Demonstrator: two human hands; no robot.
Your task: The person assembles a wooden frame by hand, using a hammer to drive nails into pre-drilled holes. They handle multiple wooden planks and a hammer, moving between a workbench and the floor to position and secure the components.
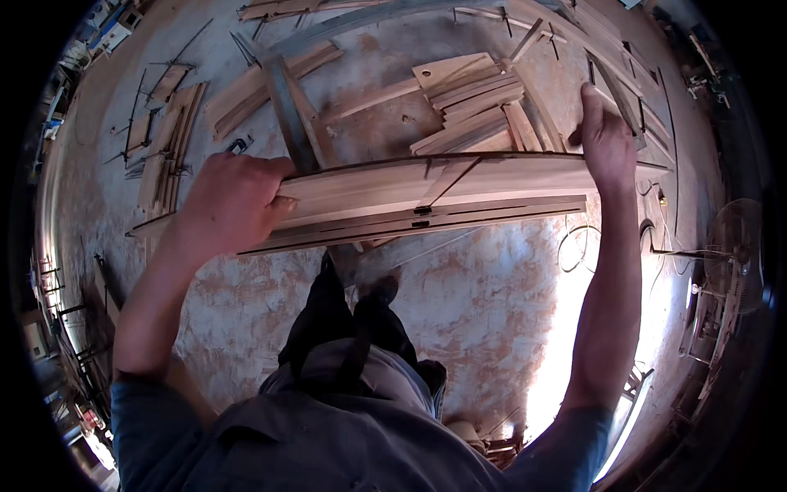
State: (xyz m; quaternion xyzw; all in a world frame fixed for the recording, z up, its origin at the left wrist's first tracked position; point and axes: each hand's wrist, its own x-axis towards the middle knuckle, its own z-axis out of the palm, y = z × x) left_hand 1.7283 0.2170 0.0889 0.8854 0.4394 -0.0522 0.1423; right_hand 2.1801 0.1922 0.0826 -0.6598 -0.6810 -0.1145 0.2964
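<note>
A long stack of pale wooden boards (369, 193) lies crosswise in front of me, its left end tapering past my left wrist. My left hand (234, 201) is closed over the left part of the boards, fingers curled round the upper edge. Across the right end reaches my right hand (607, 143), with one finger stretched away from me and the thumb apart; its other fingers are hidden. It holds nothing that I can see. A thin slanting line crosses the middle of the top board, and dark slots show along the nearer strips.
Beyond the boards, stacked wood pieces (479, 98) rest among long beams (291, 115). More planks (174, 148) and thin clamp-like bars (135, 111) lie at the left. A fan (738, 254) stands at the right, near a loose cable (578, 250) on the stained floor (459, 303).
</note>
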